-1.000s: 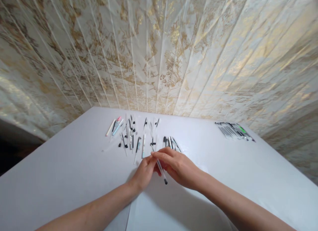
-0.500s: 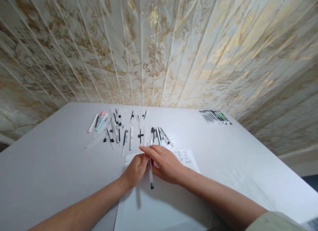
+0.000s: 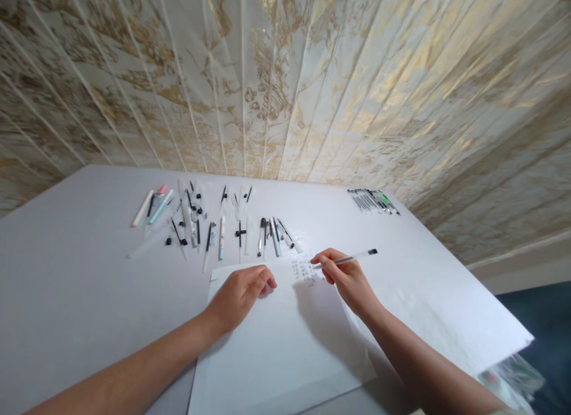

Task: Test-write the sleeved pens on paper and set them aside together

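Observation:
My right hand [image 3: 343, 275] holds a gel pen [image 3: 352, 258] with a clear barrel and a dark end, pinched between thumb and fingers. The pen slants up to the right, its tip at the handwriting [image 3: 306, 271] near the top right of the white paper [image 3: 267, 349]. My left hand [image 3: 245, 290] rests on the upper left of the paper with its fingers curled in. I see nothing in it, though the inner side of the fingers is hidden.
Beyond the paper lie several pen parts: dark refills, clear barrels, black caps [image 3: 168, 241], a light blue pen [image 3: 161, 207] and a white pen [image 3: 141, 208]. A row of pens [image 3: 372, 201] sits at the back right of the white table [image 3: 89, 284]. Clear plastic [image 3: 513, 379] shows beside the table's right edge.
My hands have parted. The right has moved right with the pen, now turned tip-down at the handwriting; the left has let go of the pen and lies on the paper.

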